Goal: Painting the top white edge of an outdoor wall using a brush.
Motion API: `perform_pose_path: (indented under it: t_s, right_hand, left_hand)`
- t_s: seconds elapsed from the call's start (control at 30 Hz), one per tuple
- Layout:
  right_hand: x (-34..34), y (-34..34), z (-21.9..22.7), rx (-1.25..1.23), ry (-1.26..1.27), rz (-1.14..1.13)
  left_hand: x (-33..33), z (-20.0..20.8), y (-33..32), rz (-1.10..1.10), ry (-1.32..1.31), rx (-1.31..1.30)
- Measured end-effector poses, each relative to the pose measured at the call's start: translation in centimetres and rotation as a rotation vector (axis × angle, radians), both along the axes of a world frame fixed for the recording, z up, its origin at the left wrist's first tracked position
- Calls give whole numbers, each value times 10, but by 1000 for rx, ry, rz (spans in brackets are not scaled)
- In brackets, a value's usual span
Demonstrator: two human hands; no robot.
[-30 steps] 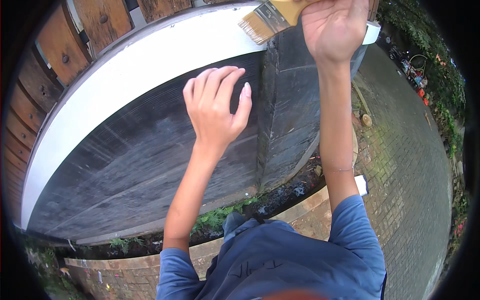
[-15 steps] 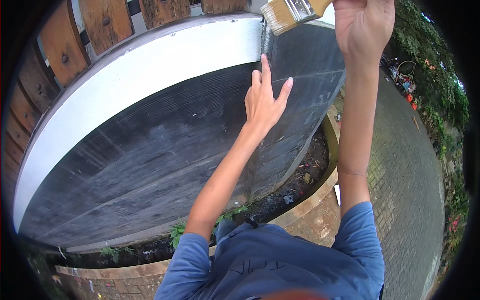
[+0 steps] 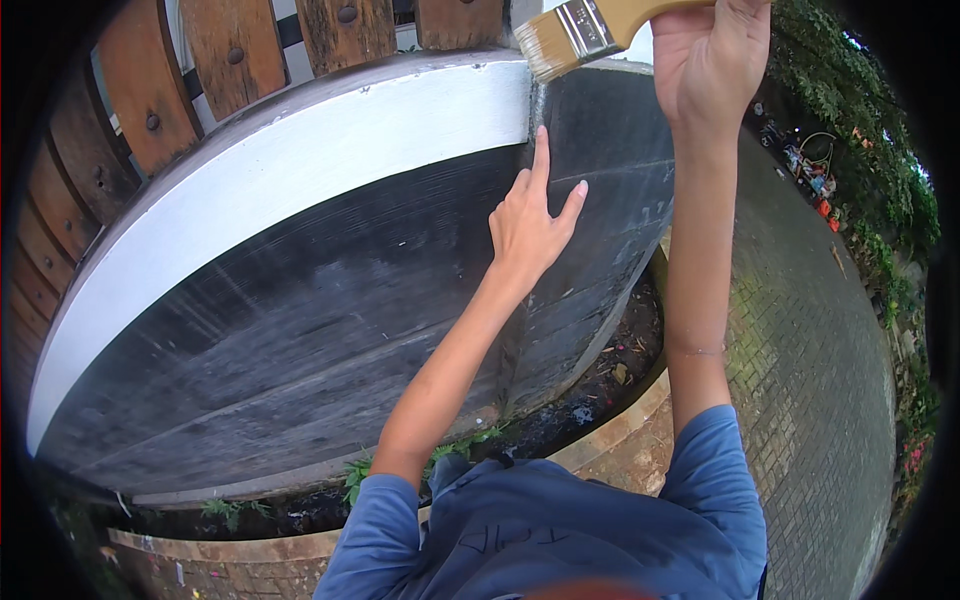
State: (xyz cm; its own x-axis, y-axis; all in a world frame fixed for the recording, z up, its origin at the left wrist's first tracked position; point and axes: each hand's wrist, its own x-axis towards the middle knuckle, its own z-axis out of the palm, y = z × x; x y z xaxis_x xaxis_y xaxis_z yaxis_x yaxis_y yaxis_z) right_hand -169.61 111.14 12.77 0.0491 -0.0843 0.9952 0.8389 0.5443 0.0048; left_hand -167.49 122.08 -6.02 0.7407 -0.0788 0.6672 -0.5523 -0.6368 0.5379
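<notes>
Right hand [image 3: 712, 70], at the upper right of the frame, gripped the handle of a paintbrush [image 3: 590, 35], its bristles at top centre near a white band's [image 3: 300, 160] end. Left hand [image 3: 527, 222], just right of centre, was empty: index finger extended along the dark wall [image 3: 330, 290], thumb spread, other fingers curled; fingertip contact couldn't be told.

Cropped by the top edge — a right hand [image 3: 710, 75], the handle of its paintbrush [image 3: 588, 30] and the wooden slats [image 3: 232, 28] of a fence. The left hand [image 3: 524, 228] hides its own curled fingertips; below, an orange shape [image 3: 590, 591] blurs beyond recognition — roadside clutter [image 3: 813, 176] sits too small to identify.
</notes>
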Motion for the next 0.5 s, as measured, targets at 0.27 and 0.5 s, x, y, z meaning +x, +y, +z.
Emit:
perform_pose_path:
  t_s: [0.27, 0.5]
  right_hand:
    - [-8, -11, 0, 14, -20, -6]
    - [-2, 9, 2, 402, 350, -365]
  left_hand:
    - [0, 26, 2, -37, 102, -26]
    - [8, 34, 9, -34, 116, -11]
